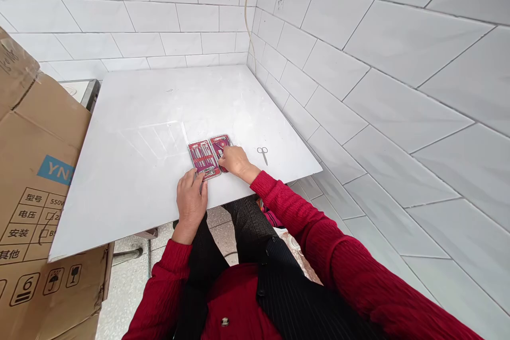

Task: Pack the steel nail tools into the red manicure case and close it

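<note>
fingers, right hand [237,161]: bent in together over the three o'clock half of the case; whether a tool is clamped between them, i cannot tell.
fingers, left hand [191,202]: slightly apart, tips touching the case's edge at seven o'clock.
case [198,155]: lying open and flat on the worktop [139,170], near the edge at six o'clock, both halves facing up.
nine o'clock half: several slim metal tools stand side by side in it under a red strap [204,159], so this side looks largely filled.
three o'clock half: partly hidden by the right hand; how many of its places are taken cannot be told.
scissors [265,158]: outside the case at three o'clock, beyond the right hand and untouched, rings toward twelve.
stage: seemingly partway, most visible tools in place, scissors out.
</note>
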